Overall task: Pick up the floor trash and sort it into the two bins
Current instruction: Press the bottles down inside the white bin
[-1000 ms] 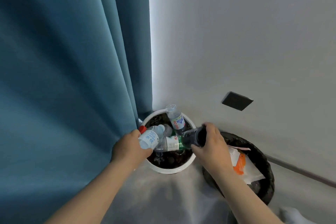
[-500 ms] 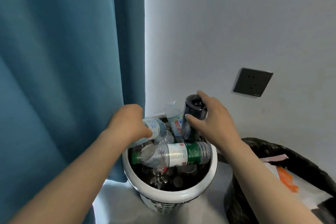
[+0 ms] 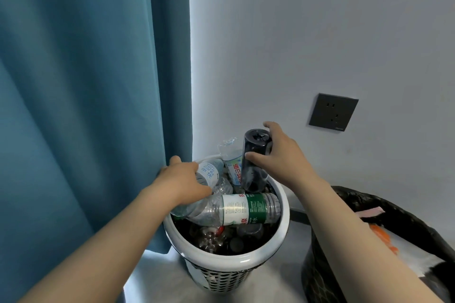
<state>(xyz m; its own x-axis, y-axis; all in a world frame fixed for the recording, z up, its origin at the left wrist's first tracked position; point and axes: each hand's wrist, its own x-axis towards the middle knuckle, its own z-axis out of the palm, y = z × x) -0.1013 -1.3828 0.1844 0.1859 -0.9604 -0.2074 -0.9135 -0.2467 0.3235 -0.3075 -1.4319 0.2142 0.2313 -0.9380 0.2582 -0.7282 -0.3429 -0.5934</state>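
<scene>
Left hand [image 3: 181,179] grips clear bottle [image 3: 209,174], right hand [image 3: 283,155] dark bottle [image 3: 253,172], at bin rim [image 3: 246,257].

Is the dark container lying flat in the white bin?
No, the dark container stands upright in the white bin, held by the right hand.

Over the white bin [image 3: 229,257] the right grip [image 3: 283,162] curls round a dark can [image 3: 254,165] standing on end — the left grip [image 3: 183,179] holds a clear bottle [image 3: 209,172] beside it; a black-bagged bin [image 3: 320,265] stands just right.
</scene>
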